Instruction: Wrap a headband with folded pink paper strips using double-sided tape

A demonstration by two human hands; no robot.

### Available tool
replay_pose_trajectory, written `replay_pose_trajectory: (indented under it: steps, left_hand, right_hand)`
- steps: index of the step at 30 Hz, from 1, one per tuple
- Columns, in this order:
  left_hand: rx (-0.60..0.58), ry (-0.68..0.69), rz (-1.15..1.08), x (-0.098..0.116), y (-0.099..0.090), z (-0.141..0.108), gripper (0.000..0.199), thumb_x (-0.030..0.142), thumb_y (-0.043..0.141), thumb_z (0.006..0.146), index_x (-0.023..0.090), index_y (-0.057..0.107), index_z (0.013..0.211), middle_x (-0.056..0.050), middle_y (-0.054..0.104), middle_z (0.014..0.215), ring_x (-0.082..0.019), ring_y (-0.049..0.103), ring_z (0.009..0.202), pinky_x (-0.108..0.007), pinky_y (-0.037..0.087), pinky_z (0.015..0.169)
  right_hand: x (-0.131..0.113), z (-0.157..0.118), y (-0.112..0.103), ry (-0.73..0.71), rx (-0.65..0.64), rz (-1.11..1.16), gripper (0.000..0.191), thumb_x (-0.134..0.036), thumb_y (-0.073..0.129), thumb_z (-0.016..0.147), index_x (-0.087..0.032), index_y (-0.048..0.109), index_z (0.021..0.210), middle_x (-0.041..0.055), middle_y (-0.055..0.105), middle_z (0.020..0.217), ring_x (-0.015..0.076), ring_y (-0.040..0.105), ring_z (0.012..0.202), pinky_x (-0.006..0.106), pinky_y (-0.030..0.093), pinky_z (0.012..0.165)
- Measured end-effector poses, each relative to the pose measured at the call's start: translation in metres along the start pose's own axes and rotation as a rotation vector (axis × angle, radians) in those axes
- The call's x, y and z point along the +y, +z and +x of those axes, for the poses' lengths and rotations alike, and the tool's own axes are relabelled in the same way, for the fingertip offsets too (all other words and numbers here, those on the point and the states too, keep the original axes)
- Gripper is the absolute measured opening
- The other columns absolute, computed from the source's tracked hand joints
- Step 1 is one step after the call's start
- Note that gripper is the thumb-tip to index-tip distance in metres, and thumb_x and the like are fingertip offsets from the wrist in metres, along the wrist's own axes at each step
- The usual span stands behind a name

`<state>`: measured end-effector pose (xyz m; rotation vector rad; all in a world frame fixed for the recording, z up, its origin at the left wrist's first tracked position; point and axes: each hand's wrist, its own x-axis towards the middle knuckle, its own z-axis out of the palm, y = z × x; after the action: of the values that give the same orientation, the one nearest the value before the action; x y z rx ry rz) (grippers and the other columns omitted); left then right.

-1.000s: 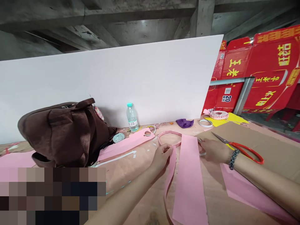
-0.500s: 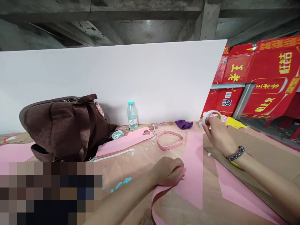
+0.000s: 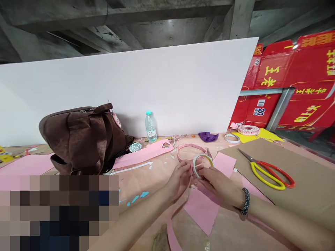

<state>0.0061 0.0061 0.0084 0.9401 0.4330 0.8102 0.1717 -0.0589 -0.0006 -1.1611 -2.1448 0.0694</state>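
My left hand (image 3: 179,179) is closed on a narrow pink paper strip (image 3: 171,226), whose loose end hangs down toward the table's near side. Against it, my right hand (image 3: 220,181) grips a white roll of tape (image 3: 195,167) by its ring; the roll stands on edge between the two hands. Just behind them lies a pink paper ring (image 3: 180,150). Beneath my hands is a wider sheet of pink paper (image 3: 202,212). Fingers hide where tape and strip meet.
Scissors (image 3: 269,174) with red and yellow handles lie on brown cardboard (image 3: 309,195) at right. Behind are a second tape roll (image 3: 231,138), purple scrap (image 3: 208,137), a water bottle (image 3: 150,127) and a brown bag (image 3: 75,139). A white board (image 3: 157,83) stands at the back.
My right hand has brought the tape roll from the back right to my left hand. My left hand has risen slightly with the strip. The pink sheet has turned, and the scissors now show.
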Motion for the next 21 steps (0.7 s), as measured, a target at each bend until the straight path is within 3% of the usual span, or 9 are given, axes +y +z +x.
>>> replay_pose_trajectory:
  steps: [2, 4, 6, 8, 10, 12, 16, 18, 21]
  left_hand:
    - [0.022, -0.011, -0.113, -0.001, -0.004, 0.005, 0.026, 0.036, 0.072, 0.072, 0.018, 0.054, 0.077, -0.001, 0.061, 0.078, -0.011, 0.058, 0.064, -0.024, 0.047, 0.063]
    - [0.038, -0.023, -0.208, 0.002, -0.011, 0.011, 0.022, 0.03, 0.069, 0.074, 0.017, 0.051, 0.075, 0.003, 0.055, 0.069, -0.006, 0.05, 0.053, -0.019, 0.045, 0.056]
    - [0.034, -0.04, -0.279, 0.006, -0.02, 0.016, 0.021, 0.026, 0.066, 0.074, 0.017, 0.047, 0.072, 0.006, 0.046, 0.062, -0.002, 0.039, 0.044, -0.014, 0.036, 0.045]
    - [0.008, -0.066, -0.319, 0.009, -0.028, 0.019, 0.022, 0.025, 0.063, 0.076, 0.017, 0.044, 0.07, 0.007, 0.04, 0.058, -0.001, 0.031, 0.04, -0.012, 0.024, 0.037]
    - [-0.031, -0.105, -0.334, 0.01, -0.035, 0.021, 0.023, 0.027, 0.06, 0.081, 0.016, 0.044, 0.069, 0.008, 0.038, 0.057, -0.001, 0.026, 0.038, -0.012, 0.019, 0.035]
    - [-0.067, -0.146, -0.335, 0.01, -0.041, 0.023, 0.024, 0.031, 0.056, 0.088, 0.015, 0.048, 0.072, 0.008, 0.04, 0.058, -0.002, 0.027, 0.039, -0.013, 0.022, 0.035]
    - [-0.061, -0.16, -0.337, 0.012, -0.055, 0.029, 0.024, 0.035, 0.054, 0.093, 0.012, 0.059, 0.098, 0.0, 0.059, 0.081, -0.008, 0.055, 0.06, -0.021, 0.048, 0.052]
    - [-0.026, -0.141, -0.333, 0.015, -0.061, 0.033, 0.028, 0.034, 0.055, 0.092, 0.013, 0.058, 0.112, -0.006, 0.062, 0.102, -0.015, 0.062, 0.082, -0.031, 0.055, 0.069]
    - [0.031, -0.126, -0.305, 0.022, -0.069, 0.036, 0.033, 0.034, 0.056, 0.092, 0.015, 0.055, 0.119, -0.009, 0.059, 0.117, -0.02, 0.062, 0.098, -0.04, 0.054, 0.082]
  right_hand:
    - [0.003, -0.002, -0.001, -0.035, 0.016, -0.01, 0.02, -0.031, 0.043, 0.096, -0.019, 0.057, 0.088, 0.0061, 0.063, 0.09, 0.0187, 0.059, 0.082, 0.029, 0.048, 0.074]
    - [0.015, -0.005, -0.004, 0.0, 0.12, -0.042, 0.022, -0.032, 0.039, 0.097, -0.019, 0.057, 0.102, 0.0101, 0.061, 0.103, 0.022, 0.057, 0.099, 0.036, 0.045, 0.088]
    - [0.032, -0.008, -0.008, 0.095, 0.253, -0.096, 0.028, -0.023, 0.03, 0.097, -0.016, 0.051, 0.115, 0.0154, 0.056, 0.114, 0.025, 0.051, 0.111, 0.044, 0.04, 0.096]
    - [0.05, -0.009, -0.012, 0.153, 0.294, -0.145, 0.035, -0.015, 0.03, 0.091, -0.014, 0.044, 0.123, 0.0179, 0.052, 0.121, 0.0266, 0.048, 0.116, 0.048, 0.039, 0.097]
    - [0.063, -0.008, -0.015, 0.132, 0.211, -0.175, 0.048, -0.012, 0.037, 0.083, -0.014, 0.041, 0.131, 0.0171, 0.05, 0.128, 0.0265, 0.047, 0.119, 0.048, 0.04, 0.098]
    - [0.068, -0.006, -0.017, 0.061, 0.067, -0.198, 0.056, -0.008, 0.04, 0.077, -0.018, 0.043, 0.132, 0.0124, 0.051, 0.131, 0.0236, 0.047, 0.122, 0.045, 0.04, 0.1]
    - [0.064, 0.0, -0.022, -0.06, -0.151, -0.26, 0.039, -0.006, 0.04, 0.085, -0.023, 0.059, 0.115, 0.0055, 0.062, 0.114, 0.0192, 0.055, 0.111, 0.046, 0.031, 0.107]
    - [0.064, -0.001, -0.026, -0.055, -0.18, -0.309, 0.033, -0.008, 0.038, 0.09, -0.02, 0.061, 0.109, 0.0072, 0.064, 0.104, 0.0197, 0.058, 0.101, 0.043, 0.038, 0.1]
    - [0.066, -0.006, -0.03, 0.008, -0.172, -0.395, 0.035, -0.007, 0.033, 0.091, -0.018, 0.059, 0.112, 0.009, 0.061, 0.104, 0.0192, 0.06, 0.087, 0.031, 0.048, 0.074]
